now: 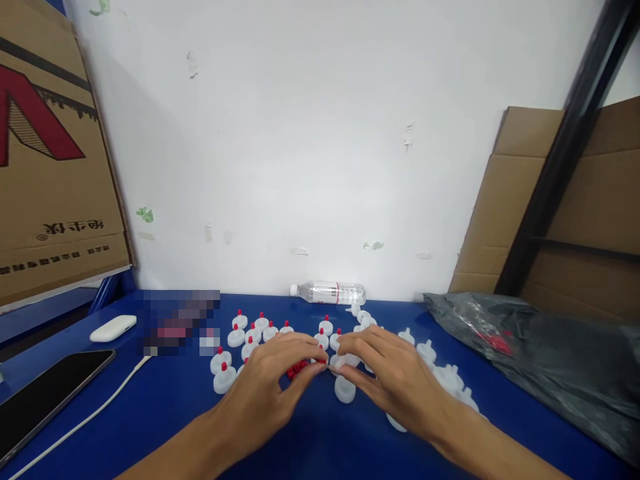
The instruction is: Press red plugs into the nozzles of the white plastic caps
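My left hand pinches a small red tip cap between thumb and fingers. Facing it, my right hand grips a white plastic nozzle cap, its spout towards the red piece; whether the two touch I cannot tell. Behind and below my left fingers lies a pile of loose red tip caps. Just under my hands sits another white nozzle cap. Several white caps with red tips stand to the left and behind, while several without red tips lie to the right, partly hidden by my right hand.
A clear plastic bottle lies against the white wall. On the left are a phone, a white cable, a white case and a cardboard box. A dark plastic bag with red pieces covers the right side.
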A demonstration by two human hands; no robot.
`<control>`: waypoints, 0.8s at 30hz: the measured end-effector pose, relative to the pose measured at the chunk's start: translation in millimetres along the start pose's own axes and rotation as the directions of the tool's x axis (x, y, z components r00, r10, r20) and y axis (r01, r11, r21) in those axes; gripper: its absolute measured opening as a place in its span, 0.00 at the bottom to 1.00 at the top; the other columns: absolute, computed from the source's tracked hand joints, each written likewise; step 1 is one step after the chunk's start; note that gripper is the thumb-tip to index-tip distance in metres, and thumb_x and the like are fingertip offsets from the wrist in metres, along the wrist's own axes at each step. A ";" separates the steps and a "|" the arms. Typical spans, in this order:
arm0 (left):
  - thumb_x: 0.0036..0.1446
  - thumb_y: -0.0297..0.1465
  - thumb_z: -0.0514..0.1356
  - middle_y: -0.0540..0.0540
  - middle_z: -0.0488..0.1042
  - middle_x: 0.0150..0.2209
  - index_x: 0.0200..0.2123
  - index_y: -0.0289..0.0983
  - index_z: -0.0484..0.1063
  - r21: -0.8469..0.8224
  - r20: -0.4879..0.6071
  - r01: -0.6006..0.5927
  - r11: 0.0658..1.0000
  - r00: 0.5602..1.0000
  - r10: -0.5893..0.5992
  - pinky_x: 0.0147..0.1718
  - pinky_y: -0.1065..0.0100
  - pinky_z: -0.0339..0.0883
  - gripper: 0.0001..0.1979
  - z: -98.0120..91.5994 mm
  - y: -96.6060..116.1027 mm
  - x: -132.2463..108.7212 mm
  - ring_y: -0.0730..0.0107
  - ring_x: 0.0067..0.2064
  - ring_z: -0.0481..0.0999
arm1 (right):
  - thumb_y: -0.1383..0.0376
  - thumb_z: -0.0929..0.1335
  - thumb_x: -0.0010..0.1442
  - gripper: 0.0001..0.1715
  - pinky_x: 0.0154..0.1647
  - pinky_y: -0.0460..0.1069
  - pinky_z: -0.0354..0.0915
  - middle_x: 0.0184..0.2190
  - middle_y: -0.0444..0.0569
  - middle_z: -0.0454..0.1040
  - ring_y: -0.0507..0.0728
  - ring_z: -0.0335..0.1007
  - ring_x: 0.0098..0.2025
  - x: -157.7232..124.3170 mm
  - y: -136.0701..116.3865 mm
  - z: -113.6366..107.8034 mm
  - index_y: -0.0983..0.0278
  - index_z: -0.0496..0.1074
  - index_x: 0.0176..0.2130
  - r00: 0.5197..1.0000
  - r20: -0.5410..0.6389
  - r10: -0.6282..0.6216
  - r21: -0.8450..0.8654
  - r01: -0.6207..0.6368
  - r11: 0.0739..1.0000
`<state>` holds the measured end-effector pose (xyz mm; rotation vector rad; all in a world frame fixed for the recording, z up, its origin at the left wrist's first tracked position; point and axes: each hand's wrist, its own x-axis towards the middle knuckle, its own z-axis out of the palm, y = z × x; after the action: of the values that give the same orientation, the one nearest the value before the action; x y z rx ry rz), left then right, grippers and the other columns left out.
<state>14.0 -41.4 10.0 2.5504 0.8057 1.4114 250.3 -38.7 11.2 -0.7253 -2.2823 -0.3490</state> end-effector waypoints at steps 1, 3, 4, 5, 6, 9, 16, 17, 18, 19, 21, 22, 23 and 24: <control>0.67 0.25 0.61 0.50 0.83 0.42 0.44 0.42 0.78 -0.002 0.008 -0.018 1.000 1.000 0.018 0.49 0.66 0.74 0.08 1.2 -0.2 -0.5 0.66 0.47 0.81 | 0.63 0.65 0.73 0.06 0.44 0.53 0.73 0.43 0.50 0.80 0.58 0.78 0.42 -1.0 -0.4 0.5 0.62 0.69 0.48 1.000 0.003 0.016 -0.002 -0.016 1.000; 0.66 0.25 0.62 0.51 0.83 0.41 0.45 0.42 0.78 -0.005 0.022 -0.050 0.999 0.998 0.051 0.50 0.65 0.73 0.08 3.2 -0.2 -0.9 0.66 0.48 0.81 | 0.63 0.64 0.74 0.06 0.39 0.51 0.74 0.43 0.49 0.79 0.57 0.79 0.40 -1.4 -2.6 2.0 0.61 0.68 0.49 0.999 0.028 0.047 0.005 -0.047 0.999; 0.66 0.25 0.62 0.51 0.83 0.40 0.45 0.42 0.78 -0.006 0.022 -0.068 0.998 0.997 0.068 0.50 0.65 0.73 0.08 4.1 -0.1 -0.9 0.66 0.48 0.81 | 0.63 0.63 0.74 0.06 0.37 0.50 0.74 0.43 0.49 0.79 0.57 0.79 0.38 -1.4 -4.1 3.2 0.61 0.68 0.49 0.997 0.040 0.059 0.011 -0.059 0.998; 0.66 0.24 0.62 0.51 0.83 0.40 0.45 0.41 0.77 -0.002 0.017 -0.088 0.996 0.996 0.088 0.50 0.65 0.73 0.08 4.9 0.1 -0.9 0.66 0.47 0.81 | 0.64 0.63 0.74 0.06 0.34 0.50 0.74 0.44 0.49 0.79 0.56 0.79 0.37 -1.5 -5.7 4.5 0.61 0.68 0.48 0.997 0.048 0.067 0.016 -0.068 0.998; 0.67 0.24 0.62 0.51 0.83 0.40 0.45 0.41 0.77 0.004 0.015 -0.111 0.994 0.994 0.111 0.49 0.66 0.73 0.08 5.8 0.3 -1.0 0.67 0.47 0.81 | 0.65 0.63 0.73 0.05 0.33 0.50 0.74 0.44 0.50 0.78 0.57 0.80 0.36 -1.7 -7.4 6.1 0.60 0.67 0.48 0.996 0.054 0.075 0.021 -0.077 0.997; 0.67 0.24 0.62 0.49 0.82 0.42 0.46 0.40 0.76 0.033 0.017 -0.171 0.985 0.985 0.170 0.49 0.65 0.72 0.08 9.0 0.0 -2.6 0.67 0.46 0.81 | 0.69 0.63 0.72 0.08 0.39 0.52 0.76 0.48 0.51 0.77 0.59 0.80 0.43 -3.1 -11.3 9.8 0.60 0.66 0.50 0.994 0.061 0.093 0.060 -0.097 0.993; 0.69 0.24 0.59 0.48 0.81 0.42 0.47 0.39 0.73 0.185 -0.008 -0.205 0.961 0.978 0.211 0.46 0.63 0.68 0.07 9.5 -5.3 -2.0 0.66 0.44 0.79 | 0.70 0.64 0.72 0.21 0.52 0.52 0.74 0.52 0.50 0.77 0.58 0.77 0.52 -3.0 -13.2 4.1 0.56 0.60 0.61 0.991 0.108 0.079 0.201 -0.100 0.974; 0.70 0.24 0.58 0.48 0.80 0.41 0.47 0.38 0.73 0.221 0.012 -0.198 0.955 0.980 0.201 0.45 0.62 0.68 0.06 8.5 -5.3 -1.0 0.65 0.43 0.78 | 0.69 0.64 0.72 0.22 0.50 0.53 0.75 0.51 0.51 0.77 0.59 0.78 0.49 -3.1 -13.8 2.9 0.57 0.59 0.62 0.992 0.106 0.067 0.178 -0.086 0.980; 0.71 0.25 0.56 0.47 0.80 0.39 0.46 0.38 0.73 0.257 0.038 -0.193 0.947 0.981 0.190 0.43 0.61 0.68 0.06 7.6 -5.1 -0.2 0.64 0.41 0.77 | 0.68 0.64 0.73 0.22 0.47 0.54 0.76 0.50 0.51 0.78 0.60 0.78 0.47 -3.5 -14.8 2.0 0.57 0.58 0.63 0.993 0.105 0.058 0.150 -0.074 0.986; 0.71 0.25 0.55 0.46 0.78 0.38 0.44 0.37 0.72 0.285 0.062 -0.191 0.939 0.982 0.181 0.41 0.61 0.67 0.06 6.9 -4.7 0.4 0.63 0.40 0.75 | 0.68 0.64 0.73 0.23 0.46 0.55 0.76 0.50 0.52 0.78 0.60 0.79 0.45 -4.2 -16.0 1.5 0.58 0.56 0.64 0.993 0.107 0.051 0.121 -0.064 0.991; 0.72 0.25 0.52 0.46 0.76 0.34 0.41 0.36 0.71 0.303 0.096 -0.189 0.934 0.981 0.167 0.37 0.61 0.65 0.08 6.7 -3.8 0.2 0.63 0.37 0.72 | 0.70 0.63 0.73 0.24 0.45 0.56 0.76 0.51 0.53 0.78 0.61 0.78 0.45 -6.9 -18.4 2.0 0.59 0.55 0.65 0.992 0.118 0.041 0.096 -0.053 0.994; 0.72 0.25 0.51 0.46 0.75 0.33 0.40 0.36 0.70 0.294 0.102 -0.191 0.937 0.980 0.168 0.36 0.62 0.64 0.09 7.4 -3.6 -0.6 0.63 0.36 0.70 | 0.72 0.62 0.72 0.25 0.47 0.56 0.76 0.52 0.54 0.78 0.61 0.78 0.46 -8.6 -19.2 2.9 0.59 0.55 0.65 0.992 0.122 0.034 0.099 -0.046 0.994; 0.72 0.24 0.51 0.46 0.74 0.33 0.40 0.36 0.69 0.279 0.104 -0.196 0.940 0.979 0.173 0.36 0.62 0.63 0.09 8.4 -3.4 -1.9 0.64 0.35 0.69 | 0.74 0.61 0.71 0.26 0.49 0.56 0.75 0.52 0.54 0.77 0.61 0.78 0.48 -10.5 -19.6 4.0 0.59 0.55 0.64 0.992 0.127 0.024 0.106 -0.038 0.994; 0.72 0.23 0.50 0.47 0.73 0.32 0.39 0.36 0.69 0.263 0.104 -0.199 0.944 0.979 0.178 0.36 0.62 0.63 0.09 9.8 -3.4 -3.4 0.65 0.34 0.68 | 0.75 0.61 0.71 0.26 0.50 0.56 0.74 0.52 0.54 0.77 0.61 0.77 0.49 -12.5 -19.6 5.3 0.60 0.56 0.64 0.991 0.131 0.014 0.113 -0.029 0.993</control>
<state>19.2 -38.8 0.8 2.9429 0.8117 1.3189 243.3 -57.2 -2.1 -0.7319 -2.3925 -0.1631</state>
